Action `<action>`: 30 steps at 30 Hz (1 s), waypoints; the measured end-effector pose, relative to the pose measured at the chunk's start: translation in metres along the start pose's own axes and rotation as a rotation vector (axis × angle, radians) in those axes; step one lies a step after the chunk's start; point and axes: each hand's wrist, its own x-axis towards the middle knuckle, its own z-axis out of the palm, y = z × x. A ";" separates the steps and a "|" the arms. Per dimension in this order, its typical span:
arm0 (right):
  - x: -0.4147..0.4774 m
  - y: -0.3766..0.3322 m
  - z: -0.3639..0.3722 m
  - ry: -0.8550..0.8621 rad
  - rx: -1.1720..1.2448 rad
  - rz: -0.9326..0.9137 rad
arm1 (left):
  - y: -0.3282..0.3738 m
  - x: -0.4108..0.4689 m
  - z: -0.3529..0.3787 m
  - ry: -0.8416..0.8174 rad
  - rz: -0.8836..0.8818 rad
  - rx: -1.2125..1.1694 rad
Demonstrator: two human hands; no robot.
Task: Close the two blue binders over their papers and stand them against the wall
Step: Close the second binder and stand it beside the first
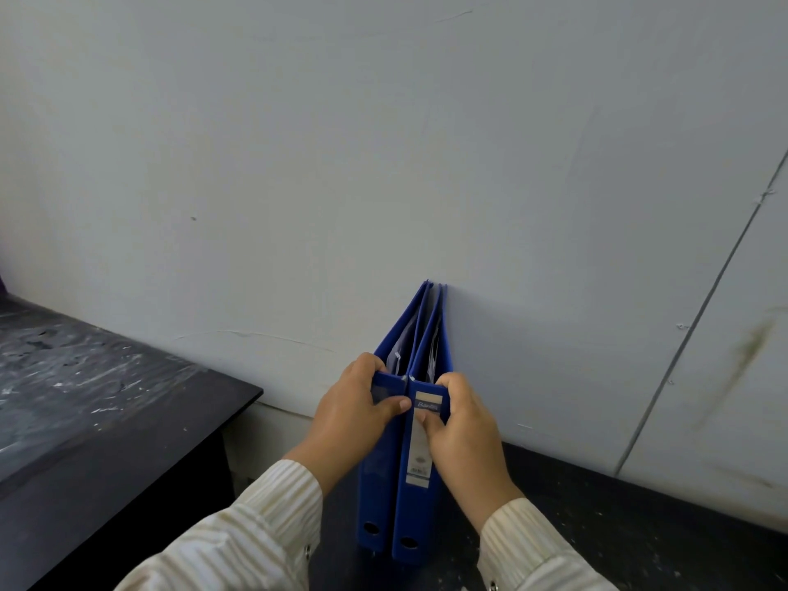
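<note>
Two blue binders stand upright side by side on a dark surface, spines toward me and far edges touching the white wall [383, 164]. The left binder [375, 496] has a plain spine; the right binder [420, 518] carries a white spine label. Both are closed over papers, whose edges show at the top between the covers. My left hand [354, 415] grips the top of the left binder's spine, thumb lying across onto the right one. My right hand [460, 437] clasps the top of the right binder's spine from the right side.
A dark table [106, 403] with pale scuff marks stands at the left, its corner close to the binders. The dark surface [618, 531] under the binders runs along the wall to the right. A thin cable [699, 309] slants down the wall at the right.
</note>
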 end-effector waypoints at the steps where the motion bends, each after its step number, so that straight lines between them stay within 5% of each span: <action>1: 0.000 0.001 0.000 -0.002 0.006 0.004 | 0.000 0.000 0.001 0.002 0.003 0.005; 11: -0.004 0.005 0.002 0.009 0.149 0.085 | -0.010 0.002 0.000 -0.012 -0.001 -0.193; 14: -0.004 0.015 0.005 -0.113 0.321 0.261 | -0.028 0.005 0.001 -0.141 -0.056 -0.383; 20: -0.011 0.046 0.020 -0.365 0.467 0.501 | -0.058 0.008 0.006 -0.512 -0.129 -0.300; 30: -0.008 0.065 0.027 -0.431 0.475 0.544 | -0.073 0.011 0.012 -0.588 -0.233 -0.353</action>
